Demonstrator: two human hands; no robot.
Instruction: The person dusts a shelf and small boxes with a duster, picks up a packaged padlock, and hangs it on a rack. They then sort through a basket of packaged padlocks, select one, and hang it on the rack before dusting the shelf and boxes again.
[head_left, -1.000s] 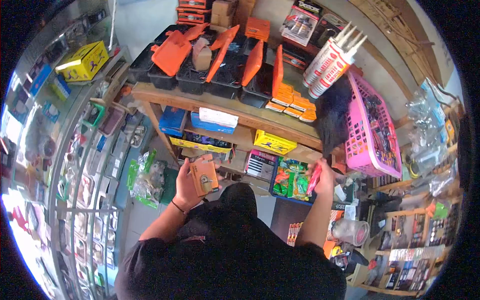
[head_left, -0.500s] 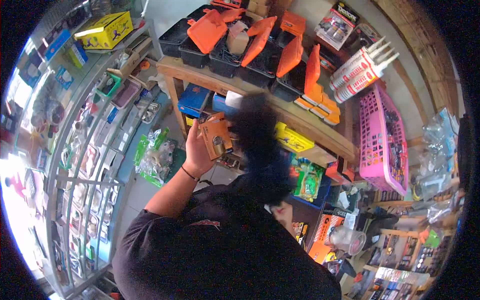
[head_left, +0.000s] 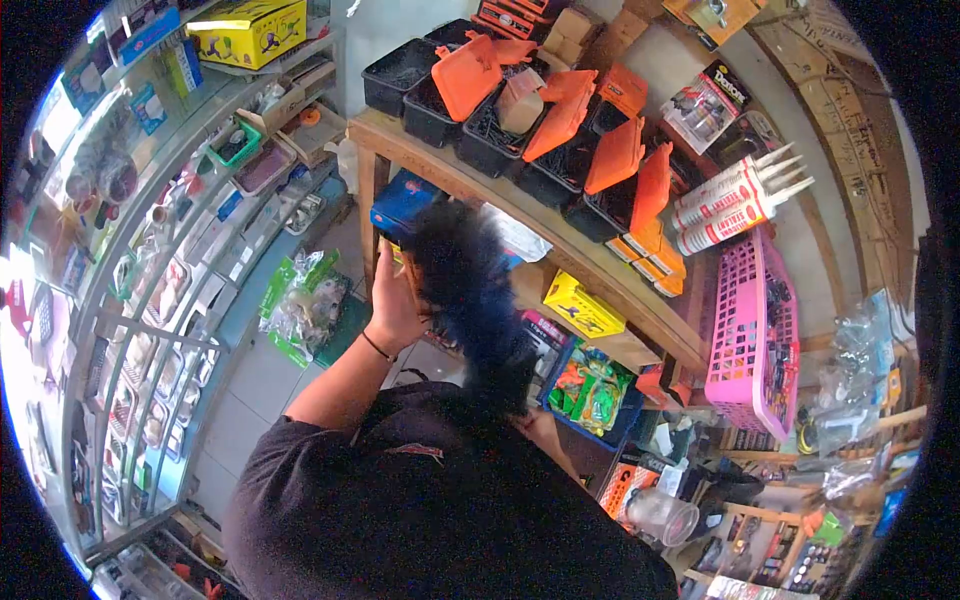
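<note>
My left hand is raised in front of the shelving, fingers wrapped around a small orange padlock box. Most of that box is hidden behind a dark, fluffy duster, which lies across its face and looks blurred. Low by my dark shirt, my right hand is closed at the lower end of the duster; its grip is partly covered.
A wooden shelf carries black bins with orange lids. Silicone sealant tubes and a pink basket stand at the right. A glass display case lines the left. Bagged goods lie low beside it.
The duster has swung left, from beside the padlock box to across it. My right hand has moved up and left. The left hand has turned the box so its printed front no longer shows.
</note>
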